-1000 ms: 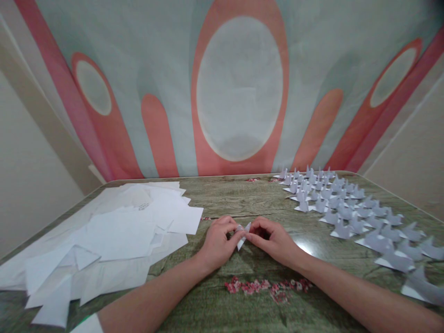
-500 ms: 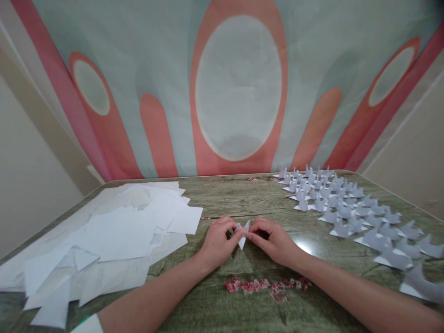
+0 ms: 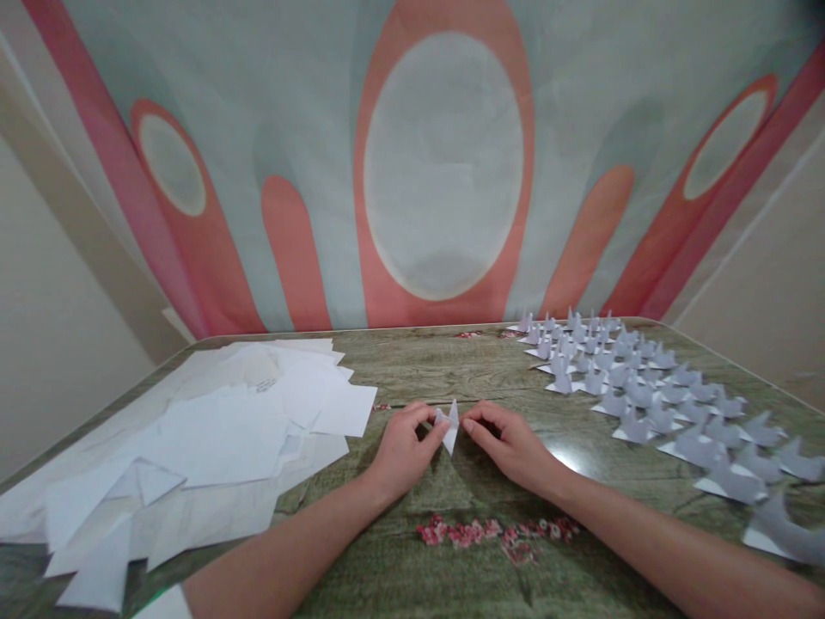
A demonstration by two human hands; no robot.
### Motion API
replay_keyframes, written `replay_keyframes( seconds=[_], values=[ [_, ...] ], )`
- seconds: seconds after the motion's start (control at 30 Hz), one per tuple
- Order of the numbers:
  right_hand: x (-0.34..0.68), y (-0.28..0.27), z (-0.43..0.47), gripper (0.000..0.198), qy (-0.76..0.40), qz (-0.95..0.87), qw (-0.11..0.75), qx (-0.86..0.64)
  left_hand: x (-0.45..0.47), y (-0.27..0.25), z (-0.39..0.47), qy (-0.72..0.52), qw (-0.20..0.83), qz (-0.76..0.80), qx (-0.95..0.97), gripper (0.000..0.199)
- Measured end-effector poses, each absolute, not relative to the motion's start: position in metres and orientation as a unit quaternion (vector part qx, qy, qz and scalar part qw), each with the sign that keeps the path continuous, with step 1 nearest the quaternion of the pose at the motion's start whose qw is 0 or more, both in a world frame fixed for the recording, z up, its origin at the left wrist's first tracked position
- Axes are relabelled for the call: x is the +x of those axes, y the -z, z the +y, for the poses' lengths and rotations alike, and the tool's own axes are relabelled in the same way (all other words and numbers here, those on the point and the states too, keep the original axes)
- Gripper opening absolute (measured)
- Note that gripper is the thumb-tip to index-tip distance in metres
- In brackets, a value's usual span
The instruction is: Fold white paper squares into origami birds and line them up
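Observation:
A small folded white paper bird [image 3: 452, 436] stands up between my two hands at the middle of the table. My left hand [image 3: 405, 447] pinches its left side between thumb and fingers, which hide part of the folds. One pointed end of the paper rises above the fingertips. Just right of the bird is my right hand [image 3: 506, 440], its thumb and index finger drawn together. A narrow gap seems to part those fingertips from the paper, and nothing shows between them.
Many finished-looking white paper birds [image 3: 635, 425] stand in rows along the table's right side. Loose white paper sheets [image 3: 223, 434] overlap in a pile on the left, some folded. The wood-patterned table [image 3: 412, 361] meets a patterned backdrop [image 3: 444, 163] behind.
My right fingertips have come off the paper bird and shifted slightly right. The bird now shows more of its right side, while my left hand keeps its pinch.

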State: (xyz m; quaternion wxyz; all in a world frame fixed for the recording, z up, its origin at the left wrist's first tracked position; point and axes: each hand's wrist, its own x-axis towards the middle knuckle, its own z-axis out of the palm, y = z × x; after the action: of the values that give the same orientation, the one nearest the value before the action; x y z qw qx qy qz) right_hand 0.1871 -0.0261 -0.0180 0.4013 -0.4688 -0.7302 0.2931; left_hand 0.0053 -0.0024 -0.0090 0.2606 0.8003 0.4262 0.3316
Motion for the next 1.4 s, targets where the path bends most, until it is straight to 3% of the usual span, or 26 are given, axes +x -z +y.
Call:
replay_keyframes(
  seconds=[0.77,1.0,1.4],
  values=[
    [0.1932,0.0246,-0.025,0.012,-0.229,-0.744,0.39,-0.492,0.0047,0.0122,-0.0019,-0.322,0.251,0.423,0.809,0.014],
    [0.1921,0.0241,-0.0257,0.008,-0.203,-0.721,0.403,-0.526,0.0037,0.0151,-0.0034,-0.322,0.202,0.448,0.809,0.016],
    [0.1878,0.0266,-0.0303,0.016,-0.179,-0.763,0.357,-0.509,0.0059,0.0101,-0.0077,-0.279,0.172,0.446,0.833,0.01]
  ],
)
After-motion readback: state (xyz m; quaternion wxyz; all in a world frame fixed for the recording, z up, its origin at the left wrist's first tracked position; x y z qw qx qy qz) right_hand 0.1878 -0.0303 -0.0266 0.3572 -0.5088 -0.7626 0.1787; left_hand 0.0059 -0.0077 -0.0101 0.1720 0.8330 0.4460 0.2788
